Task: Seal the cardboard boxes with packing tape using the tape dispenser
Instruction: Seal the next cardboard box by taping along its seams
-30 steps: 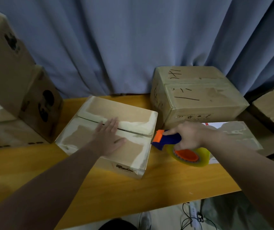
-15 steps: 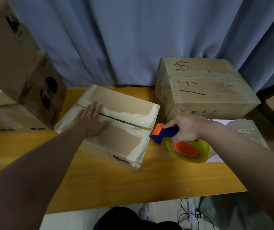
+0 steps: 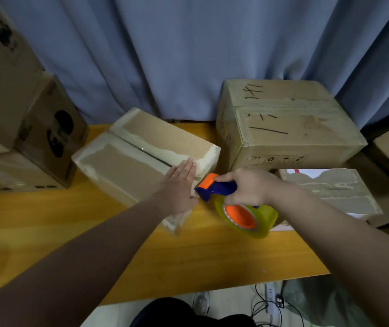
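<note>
A small cardboard box [image 3: 127,159] with old tape along its edges lies on the wooden table [image 3: 47,220], its two top flaps meeting at a centre seam. My left hand [image 3: 179,185] lies flat with straight fingers on the box's right end, near the seam. My right hand [image 3: 247,187] grips the blue handle of a tape dispenser [image 3: 217,187] with an orange head and a yellowish tape roll [image 3: 247,215] below it. The dispenser's head sits at the box's right edge, right beside my left hand.
A larger taped box [image 3: 287,128] with black marker strokes stands behind my right hand. A flat box [image 3: 330,192] lies at the right, more boxes [image 3: 23,114] stack at the left. A blue curtain [image 3: 165,55] hangs behind. Cables [image 3: 266,303] lie on the floor below the table's front edge.
My left hand slid from the left part of the box top to its right end. The dispenser moved in close to the box's right edge. The view shifted slightly.
</note>
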